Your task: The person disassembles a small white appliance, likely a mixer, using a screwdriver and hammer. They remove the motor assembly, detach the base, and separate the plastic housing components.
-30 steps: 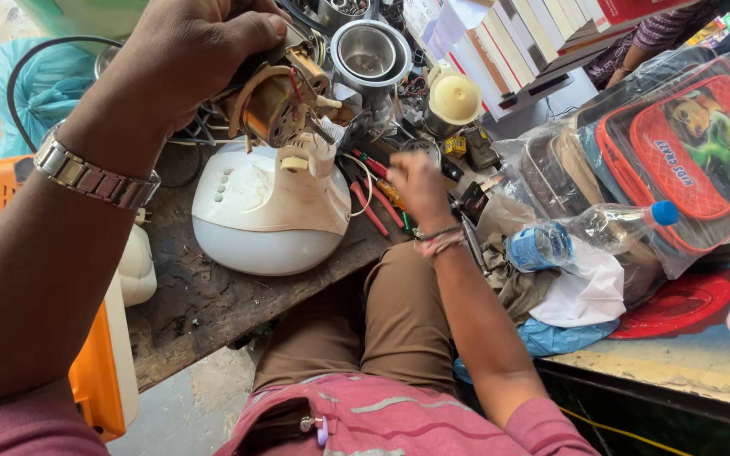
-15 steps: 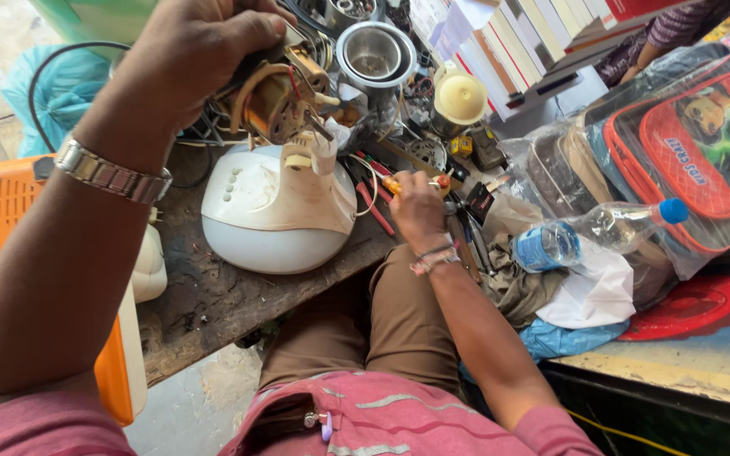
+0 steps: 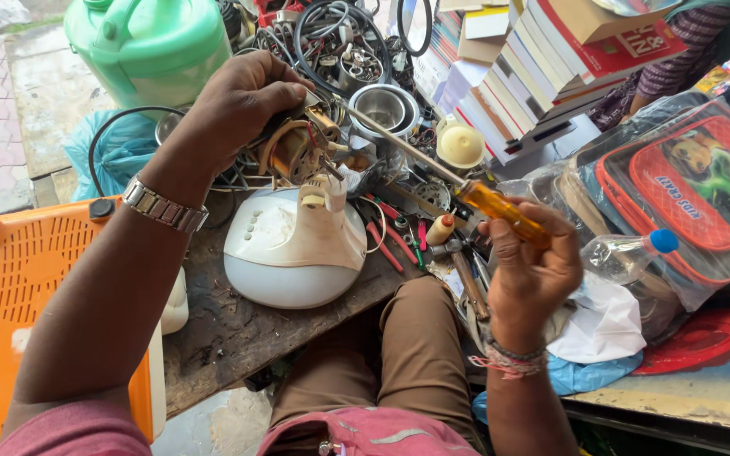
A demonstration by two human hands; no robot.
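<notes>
Our right hand point(image 3: 527, 268) is closed around the screwdriver point(image 3: 458, 187), whose shaft runs up-left across mid-frame, tip at the motor point(image 3: 297, 148). Our left hand point(image 3: 234, 105), nearer, clasps that motor above the white base point(image 3: 293, 253).

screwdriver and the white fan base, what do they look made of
Screwdriver: handle looks like clear amber plastic, since light glows through it; shaft bare grey metal. White fan base: likely moulded plastic, smooth and glossy with grime. Motor in the left hand: copper-coloured windings.
</notes>
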